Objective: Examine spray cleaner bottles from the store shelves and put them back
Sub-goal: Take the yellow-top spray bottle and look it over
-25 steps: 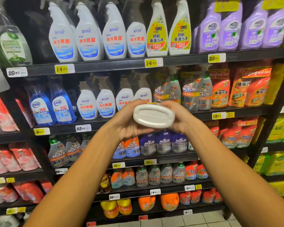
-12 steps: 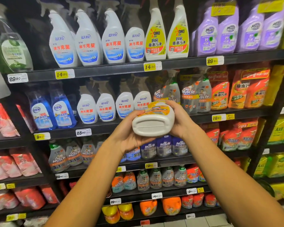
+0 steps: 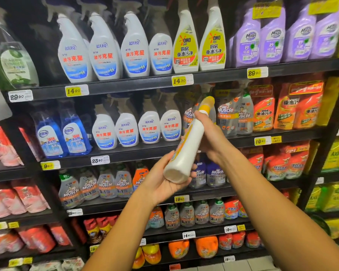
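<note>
A spray bottle (image 3: 186, 147) is held tilted in front of the shelves (image 3: 204, 79), base toward the camera. The left hand (image 3: 164, 180) is placed below-left of the bottle's base, the right hand (image 3: 209, 137) right of its neck.

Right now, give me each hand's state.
Left hand: holding the bottle at its base.
Right hand: holding the bottle near its neck.

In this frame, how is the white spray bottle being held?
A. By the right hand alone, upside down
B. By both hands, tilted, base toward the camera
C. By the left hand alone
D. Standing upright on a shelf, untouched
B: the left hand cups the base of the white spray bottle while the right hand grips near its neck, tilted.
</note>
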`<act>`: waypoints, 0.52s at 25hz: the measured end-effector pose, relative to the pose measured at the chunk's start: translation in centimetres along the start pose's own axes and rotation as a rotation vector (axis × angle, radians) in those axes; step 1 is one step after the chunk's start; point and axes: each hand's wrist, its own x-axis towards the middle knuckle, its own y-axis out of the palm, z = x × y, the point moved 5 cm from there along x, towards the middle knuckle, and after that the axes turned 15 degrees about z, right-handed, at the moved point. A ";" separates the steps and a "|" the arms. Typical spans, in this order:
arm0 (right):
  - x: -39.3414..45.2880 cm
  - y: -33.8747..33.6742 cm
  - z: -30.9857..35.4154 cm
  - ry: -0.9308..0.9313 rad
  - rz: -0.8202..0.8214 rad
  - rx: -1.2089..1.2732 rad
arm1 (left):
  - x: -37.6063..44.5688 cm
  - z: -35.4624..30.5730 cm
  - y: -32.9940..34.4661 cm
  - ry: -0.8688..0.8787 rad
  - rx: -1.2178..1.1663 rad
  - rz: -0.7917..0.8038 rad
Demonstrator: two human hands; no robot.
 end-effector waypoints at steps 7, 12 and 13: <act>-0.4 0.9 1.6 -0.124 -0.009 -0.523 | -0.1 1.1 -1.1 0.101 0.360 -0.074; -0.9 1.4 1.6 -0.143 -0.008 -0.677 | 0.0 2.9 -1.5 0.161 0.520 -0.095; -1.1 1.5 1.8 -0.152 0.034 -0.643 | 0.0 2.8 -1.6 0.172 0.448 -0.082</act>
